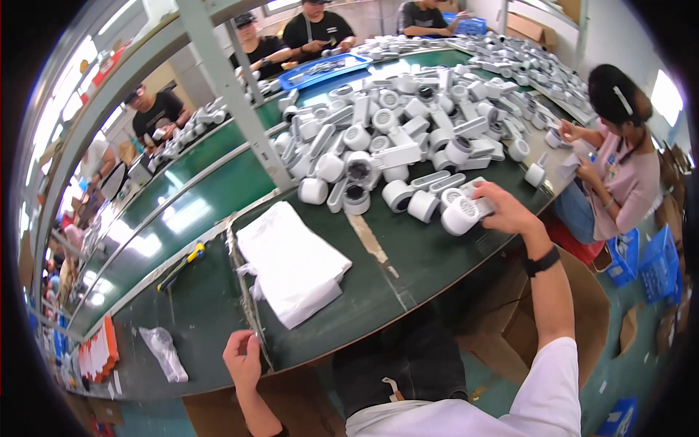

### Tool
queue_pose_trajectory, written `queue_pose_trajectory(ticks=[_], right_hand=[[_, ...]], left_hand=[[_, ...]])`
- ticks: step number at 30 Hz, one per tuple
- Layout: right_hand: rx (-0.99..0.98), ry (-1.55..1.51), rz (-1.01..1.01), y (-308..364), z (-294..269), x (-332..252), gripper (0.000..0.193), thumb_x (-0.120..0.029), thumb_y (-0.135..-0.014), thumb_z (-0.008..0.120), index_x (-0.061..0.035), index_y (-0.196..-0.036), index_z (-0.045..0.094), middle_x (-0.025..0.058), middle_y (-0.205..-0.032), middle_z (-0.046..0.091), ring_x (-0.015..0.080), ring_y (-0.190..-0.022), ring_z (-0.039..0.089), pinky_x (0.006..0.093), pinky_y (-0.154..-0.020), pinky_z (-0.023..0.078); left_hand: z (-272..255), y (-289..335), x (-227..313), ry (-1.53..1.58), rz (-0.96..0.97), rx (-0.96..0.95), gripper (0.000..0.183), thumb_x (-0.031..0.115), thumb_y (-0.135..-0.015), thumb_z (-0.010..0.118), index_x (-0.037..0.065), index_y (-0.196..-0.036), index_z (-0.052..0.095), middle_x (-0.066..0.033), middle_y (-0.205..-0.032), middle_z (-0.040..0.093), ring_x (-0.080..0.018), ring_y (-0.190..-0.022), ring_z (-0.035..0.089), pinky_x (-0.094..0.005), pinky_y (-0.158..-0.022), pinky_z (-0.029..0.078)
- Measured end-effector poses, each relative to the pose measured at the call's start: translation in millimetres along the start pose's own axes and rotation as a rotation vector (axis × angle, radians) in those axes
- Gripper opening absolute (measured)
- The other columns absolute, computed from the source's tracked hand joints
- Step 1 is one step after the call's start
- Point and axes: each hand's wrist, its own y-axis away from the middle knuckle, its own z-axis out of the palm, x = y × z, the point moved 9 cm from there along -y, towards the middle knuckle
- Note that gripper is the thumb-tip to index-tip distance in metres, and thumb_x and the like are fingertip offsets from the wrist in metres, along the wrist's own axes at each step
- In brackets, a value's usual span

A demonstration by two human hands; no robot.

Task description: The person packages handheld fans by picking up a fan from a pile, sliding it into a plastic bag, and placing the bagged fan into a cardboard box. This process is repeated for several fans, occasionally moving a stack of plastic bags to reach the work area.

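My right hand (504,209) is closed round a white handheld device (460,217) with a round grilled head, at the near right edge of the heap. More such white devices (386,124), each with a round head and a straight handle, lie piled across the green table (386,284). My left hand (242,357) is at the table's near edge with its fingers loosely bent and nothing visible in them. Beyond it lies a stack of white plastic bags (291,266). A bagged device (164,352) rests to the left of that hand.
A yellow-and-black tool (182,265) and an orange box (99,350) lie to the left. Metal posts (233,95) rise beside the heap. A co-worker in pink (626,167) sits at right, near blue baskets (659,266). An open cardboard box (539,320) stands below the table.
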Motion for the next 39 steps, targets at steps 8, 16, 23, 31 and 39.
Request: queue_pose_trajectory(ticks=[8, 16, 23, 31, 39], right_hand=[[0.258, -0.912, 0.283, 45.9, 40.6, -42.2, 0.048, -0.001, -0.073, 0.053, -0.0019, -0.121, 0.055, 0.0072, -0.099, 0.064, 0.0157, -0.088, 0.061, 0.0292, -0.079, 0.05], [0.222, -1.179, 0.284, 79.2, 129.5, -109.4, 0.024, -0.004, -0.085, 0.059, 0.0003, -0.108, 0.059, 0.008, -0.087, 0.065, 0.0161, -0.075, 0.062, 0.0302, -0.069, 0.051], [0.129, -1.224, 0.273, 64.4, 145.3, -153.0, 0.017, -0.007, -0.089, 0.062, -0.0009, -0.104, 0.057, 0.0059, -0.081, 0.063, 0.0133, -0.068, 0.06, 0.0274, -0.061, 0.048], [-0.208, -1.324, 0.299, 71.4, 175.1, -209.9, 0.035, -0.008, -0.089, 0.065, -0.004, -0.121, 0.048, 0.007, -0.081, 0.062, 0.0134, -0.062, 0.06, 0.0276, -0.056, 0.049], [-0.561, -0.662, 0.142, 66.5, 199.9, -247.9, 0.089, -0.021, -0.089, 0.066, -0.0056, -0.153, 0.006, 0.0112, -0.078, 0.066, 0.0191, -0.065, 0.064, 0.0317, -0.062, 0.051]], left_hand=[[121.3, 9.5, 131.0, -0.585, 0.73, -0.298, 0.022, 0.013, -0.074, 0.079, 0.005, -0.091, 0.067, -0.0088, -0.086, 0.065, -0.025, -0.079, 0.062, -0.0346, -0.071, 0.047], [144.8, -2.9, 109.8, -0.843, 0.805, -0.306, 0.016, 0.019, -0.076, 0.077, 0.008, -0.082, 0.067, -0.0056, -0.08, 0.064, -0.0266, -0.078, 0.06, -0.0379, -0.069, 0.044], [133.4, -15.7, 112.4, -0.629, 0.704, -0.333, 0.01, 0.014, -0.085, 0.069, 0.004, -0.086, 0.068, -0.0115, -0.081, 0.064, -0.0314, -0.078, 0.061, -0.0395, -0.068, 0.049], [123.5, -32.7, 118.5, -0.426, 0.499, -0.326, 0.011, 0.011, -0.088, 0.067, 0.002, -0.093, 0.069, -0.0121, -0.082, 0.064, -0.026, -0.066, 0.06, -0.0337, -0.062, 0.047], [126.0, -36.9, 127.9, -0.36, 0.419, -0.405, 0.012, 0.013, -0.086, 0.068, 0.003, -0.094, 0.071, -0.0112, -0.084, 0.064, -0.0281, -0.072, 0.061, -0.0351, -0.067, 0.049]])
